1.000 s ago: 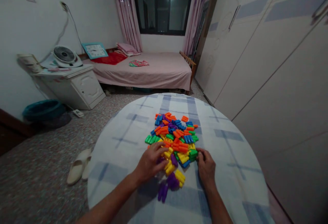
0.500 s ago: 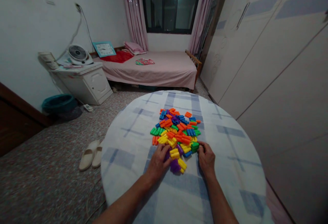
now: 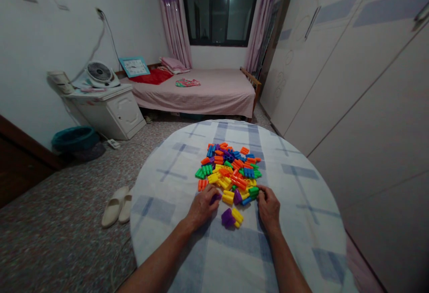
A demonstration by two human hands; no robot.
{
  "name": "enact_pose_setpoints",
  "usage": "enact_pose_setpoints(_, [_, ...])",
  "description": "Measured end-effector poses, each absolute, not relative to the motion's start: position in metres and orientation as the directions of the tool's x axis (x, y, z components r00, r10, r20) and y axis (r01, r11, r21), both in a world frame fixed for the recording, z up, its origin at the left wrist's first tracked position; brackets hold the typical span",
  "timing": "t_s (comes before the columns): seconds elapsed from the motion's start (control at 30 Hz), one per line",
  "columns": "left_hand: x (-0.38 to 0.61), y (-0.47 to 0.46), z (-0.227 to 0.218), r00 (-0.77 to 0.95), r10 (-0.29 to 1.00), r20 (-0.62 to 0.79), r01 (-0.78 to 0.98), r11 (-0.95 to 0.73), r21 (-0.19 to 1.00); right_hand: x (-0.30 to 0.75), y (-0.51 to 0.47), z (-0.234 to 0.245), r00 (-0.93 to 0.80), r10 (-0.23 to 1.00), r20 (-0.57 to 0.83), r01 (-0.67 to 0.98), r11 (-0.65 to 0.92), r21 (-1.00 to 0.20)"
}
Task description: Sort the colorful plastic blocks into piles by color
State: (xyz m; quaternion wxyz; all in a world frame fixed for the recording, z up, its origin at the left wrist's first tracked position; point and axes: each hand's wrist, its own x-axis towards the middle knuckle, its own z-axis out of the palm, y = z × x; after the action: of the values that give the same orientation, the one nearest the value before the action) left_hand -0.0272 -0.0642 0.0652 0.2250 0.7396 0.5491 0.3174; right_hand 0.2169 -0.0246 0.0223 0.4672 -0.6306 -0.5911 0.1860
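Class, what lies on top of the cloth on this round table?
Mostly a heap of coloured blocks, with the left hand and right hand at its near side. Lower blocks and the cloth directly beneath are hidden by blocks above.

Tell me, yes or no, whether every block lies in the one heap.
No, a purple block and a yellow block lie apart from the heap, on its near side.

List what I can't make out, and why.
In the head view:
Purple toy block: partly hidden by the left hand.
Whether the right hand grips the green toy block: contact too small.
Bottom of the block pile: covered by upper blocks.
Slipper nearer the table: partly behind it.
Clock numerals: too small.
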Motion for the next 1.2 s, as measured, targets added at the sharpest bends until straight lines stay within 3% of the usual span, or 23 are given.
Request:
enact_pose_setpoints(0.23, [-0.087, -0.07, 0.068, 0.004, 0.944, 0.329, 0.772, -0.212, 0.599, 0.217, -0.024, 0.022, 0.215, 0.916, 0.338, 0.576, 0.16, -0.801])
enact_pose_setpoints(0.43, [-0.149, -0.066, 0.057, -0.256, 0.88, 0.4, 0.931, 0.113, 0.348, 0.216, -0.025, 0.022, 0.225, 0.917, 0.329, 0.572, 0.149, -0.807])
enact_pose_setpoints(0.57, [-0.152, -0.061, 0.048, -0.293, 0.863, 0.412, 0.951, 0.22, 0.217, 0.216, -0.025, 0.023, 0.225, 0.915, 0.334, 0.571, 0.154, -0.806])
enact_pose_setpoints(0.7, [-0.135, -0.065, 0.055, -0.306, 0.849, 0.43, 0.951, 0.26, 0.165, 0.216, -0.025, 0.024, 0.22, 0.914, 0.342, 0.576, 0.162, -0.802])
enact_pose_setpoints(0.77, [-0.118, -0.07, 0.063, -0.279, 0.843, 0.459, 0.957, 0.202, 0.21, 0.216, -0.025, 0.024, 0.216, 0.913, 0.345, 0.577, 0.166, -0.8])
enact_pose_setpoints(0.83, [-0.095, -0.078, 0.069, -0.157, 0.875, 0.458, 0.951, 0.008, 0.31, 0.216, -0.025, 0.024, 0.213, 0.915, 0.344, 0.575, 0.167, -0.801])
enact_pose_setpoints(0.97, [-0.039, -0.095, 0.07, 0.308, 0.899, 0.311, 0.774, -0.426, 0.467, 0.216, -0.024, 0.022, 0.222, 0.915, 0.336, 0.575, 0.156, -0.803])
enact_pose_setpoints(1.07, [-0.006, -0.102, 0.063, 0.437, 0.883, 0.171, 0.736, -0.46, 0.497, 0.216, -0.025, 0.021, 0.221, 0.916, 0.335, 0.578, 0.154, -0.801])
enact_pose_setpoints(1.2, [0.011, -0.1, 0.058, 0.388, 0.906, 0.168, 0.739, -0.415, 0.531, 0.215, -0.025, 0.021, 0.218, 0.915, 0.338, 0.579, 0.157, -0.8])
